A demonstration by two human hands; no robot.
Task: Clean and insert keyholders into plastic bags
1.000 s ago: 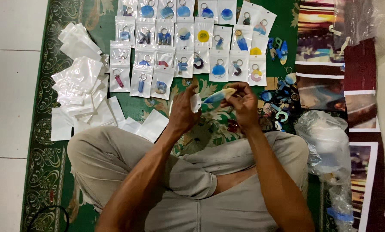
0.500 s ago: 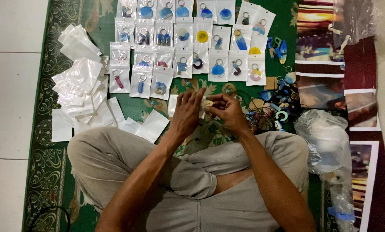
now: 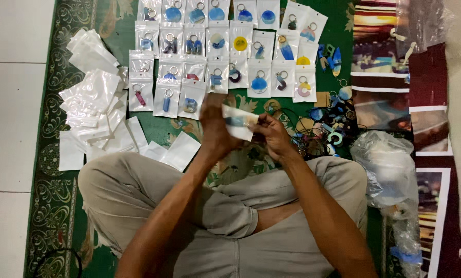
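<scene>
Head view, my left hand (image 3: 215,126) and right hand (image 3: 274,135) both gripping a small white pouch (image 3: 238,122), rows of packed keychains (image 3: 225,49) beyond on the green rug (image 3: 45,103).

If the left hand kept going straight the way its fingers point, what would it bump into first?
Probably the row of bagged keychains just beyond the left hand, which holds a small white pouch with the right hand. Height above the rug is unclear.

Both forearms reach forward over crossed legs; the left hand (image 3: 215,126) and right hand (image 3: 272,135) meet, fingers curled in a pinching grip.
</scene>
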